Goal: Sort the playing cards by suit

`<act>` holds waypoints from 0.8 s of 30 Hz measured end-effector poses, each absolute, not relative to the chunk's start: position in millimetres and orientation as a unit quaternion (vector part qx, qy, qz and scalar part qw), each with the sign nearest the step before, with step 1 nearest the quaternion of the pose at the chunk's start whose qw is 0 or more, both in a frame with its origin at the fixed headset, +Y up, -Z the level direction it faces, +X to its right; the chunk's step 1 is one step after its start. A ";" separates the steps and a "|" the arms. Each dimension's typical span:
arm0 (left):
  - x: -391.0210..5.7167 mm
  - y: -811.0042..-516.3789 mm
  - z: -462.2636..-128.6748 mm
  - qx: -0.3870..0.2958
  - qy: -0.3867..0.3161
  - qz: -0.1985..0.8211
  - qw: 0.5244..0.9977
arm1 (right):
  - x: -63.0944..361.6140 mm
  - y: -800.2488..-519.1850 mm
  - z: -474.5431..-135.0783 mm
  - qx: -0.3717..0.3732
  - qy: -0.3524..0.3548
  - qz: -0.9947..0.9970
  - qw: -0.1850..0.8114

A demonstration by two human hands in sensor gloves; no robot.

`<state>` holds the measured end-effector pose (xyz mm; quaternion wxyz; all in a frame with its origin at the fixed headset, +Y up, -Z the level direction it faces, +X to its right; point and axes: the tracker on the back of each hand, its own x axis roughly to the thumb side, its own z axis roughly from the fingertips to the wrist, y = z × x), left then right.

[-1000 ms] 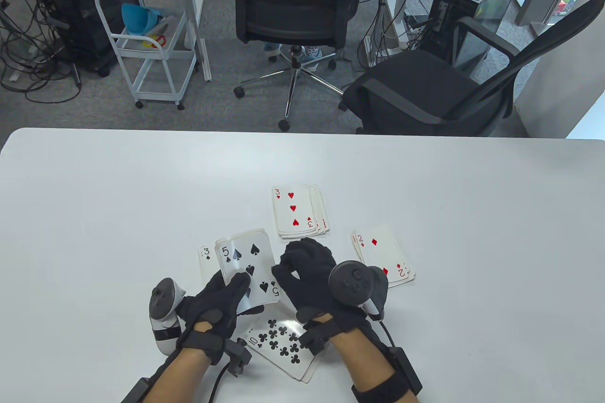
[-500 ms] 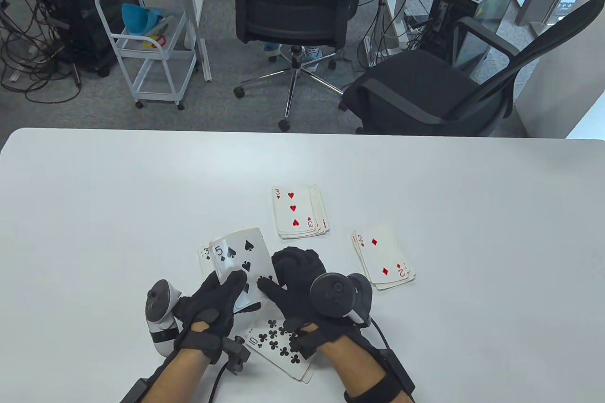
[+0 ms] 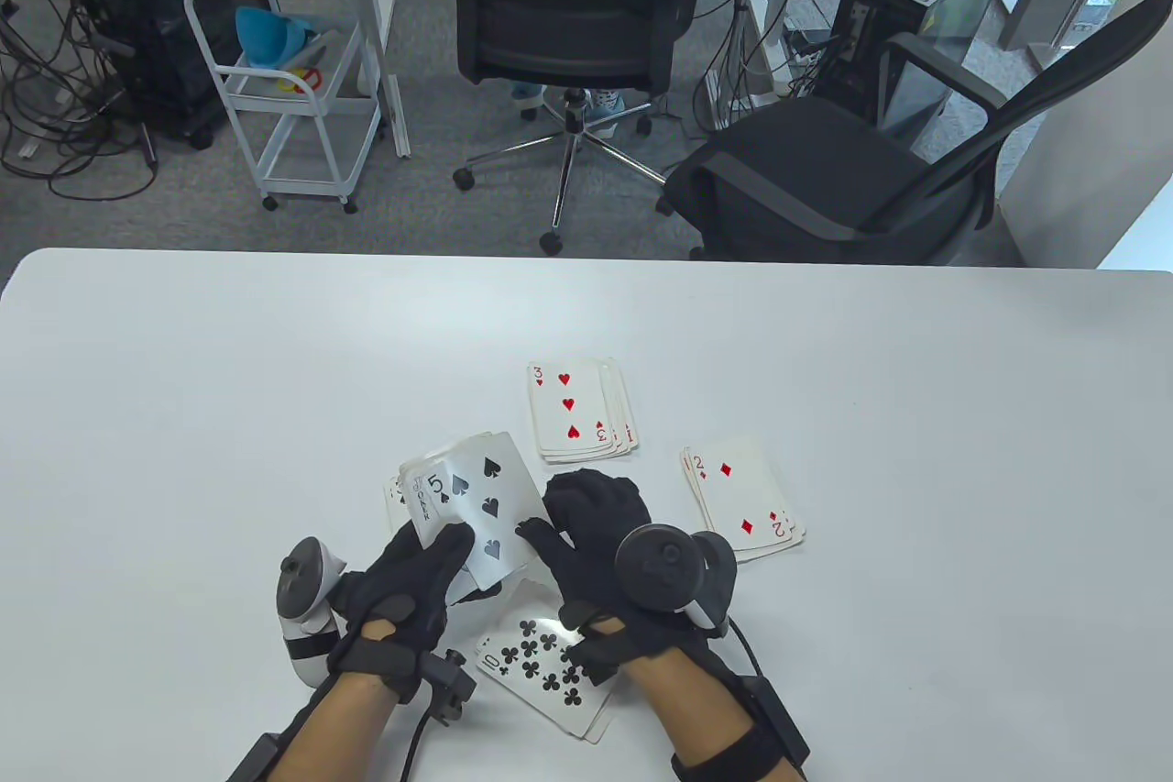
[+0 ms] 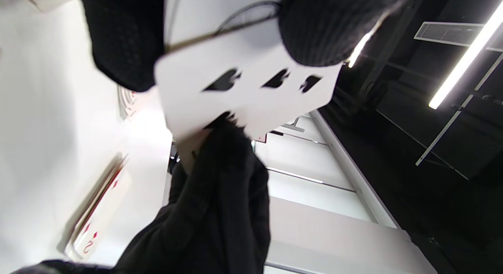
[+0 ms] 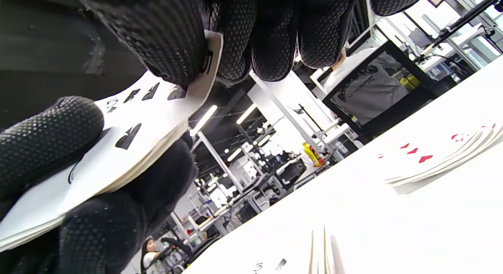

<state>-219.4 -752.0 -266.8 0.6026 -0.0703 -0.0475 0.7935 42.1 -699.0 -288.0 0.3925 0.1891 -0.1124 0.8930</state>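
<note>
Table view: white table (image 3: 183,415), wide, filling the lower half. Beyond its far edge, two black office chairs (image 3: 573,39), a white trolley (image 3: 293,85), computer towers and loose cables on grey carpet.

On the table, four sorted piles. Hearts pile (image 3: 577,413) near the middle, three of hearts on top, cards slightly fanned. Diamonds pile (image 3: 744,498) to its right, two of diamonds on top, just beside the right hand. Clubs pile (image 3: 541,667) nearest the bottom edge, ten of clubs on top, partly covered by the right wrist. Spades pile (image 3: 396,493) on the left, mostly hidden behind the held deck, only an edge showing.

Left hand (image 3: 412,589) gripping the remaining deck (image 3: 467,512) from below, thumb laid across the face, fingers wrapped under; deck raised off the table and tilted, above the spades pile. Five of spades (image 3: 481,502) on top of the deck, slid sideways off the card beneath, a joker corner showing at its left.

Right hand (image 3: 596,534) at the deck's right edge, pinching the five of spades: in the right wrist view, thumb on the card's face and fingertips (image 5: 271,50) behind its corner. In the left wrist view, same card (image 4: 251,97) seen from beneath, held between dark gloved fingers, pips blurred.
</note>
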 end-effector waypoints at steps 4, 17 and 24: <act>-236.4 -742.5 -270.0 -0.028 -0.042 0.804 0.593 | 50.8 -702.8 -296.2 0.147 -0.077 0.904 0.395; -257.3 -727.5 -272.5 0.024 -0.051 0.837 0.545 | -14.7 -717.8 -333.8 0.117 0.101 0.951 0.268; -265.1 -725.8 -270.6 0.050 -0.046 0.844 0.531 | -77.5 -732.1 -354.9 0.102 0.149 0.964 0.195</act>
